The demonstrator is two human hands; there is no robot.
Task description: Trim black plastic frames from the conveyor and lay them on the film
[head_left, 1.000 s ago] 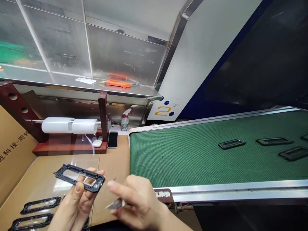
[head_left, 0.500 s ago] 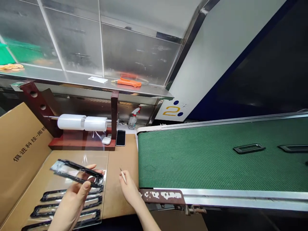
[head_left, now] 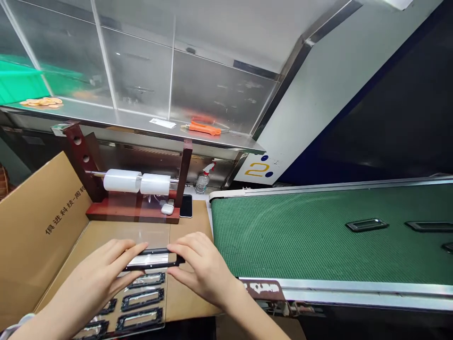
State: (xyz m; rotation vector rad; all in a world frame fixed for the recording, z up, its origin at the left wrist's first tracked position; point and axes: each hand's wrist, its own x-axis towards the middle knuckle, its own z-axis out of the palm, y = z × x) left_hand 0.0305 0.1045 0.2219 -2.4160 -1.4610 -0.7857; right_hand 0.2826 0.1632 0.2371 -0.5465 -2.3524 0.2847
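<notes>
A black rectangular plastic frame [head_left: 155, 251] with a long central opening is held level above the cardboard-covered worktop. My left hand [head_left: 102, 269] pinches its left end between thumb and fingers. The right end is gripped in the same way by my right hand [head_left: 201, 267]. Below the hands, several similar black frames [head_left: 143, 298] lie in rows on a clear sheet over the cardboard. My left forearm covers some of them. The pale pen-like tool seen earlier does not show now; my right palm is turned away.
A green conveyor belt [head_left: 276, 241] on the right carries several black frames [head_left: 367, 225]. Behind the hands stands a reddish wooden stand [head_left: 132, 212] with two white film rolls [head_left: 122, 181]. Nearby are a phone [head_left: 186, 206], a spray bottle [head_left: 202, 182] and a cardboard flap [head_left: 38, 236].
The frame has moved right and is now level, with both hands on it instead of only the left. My right hand has come to its right end. The camera view has shifted left.
</notes>
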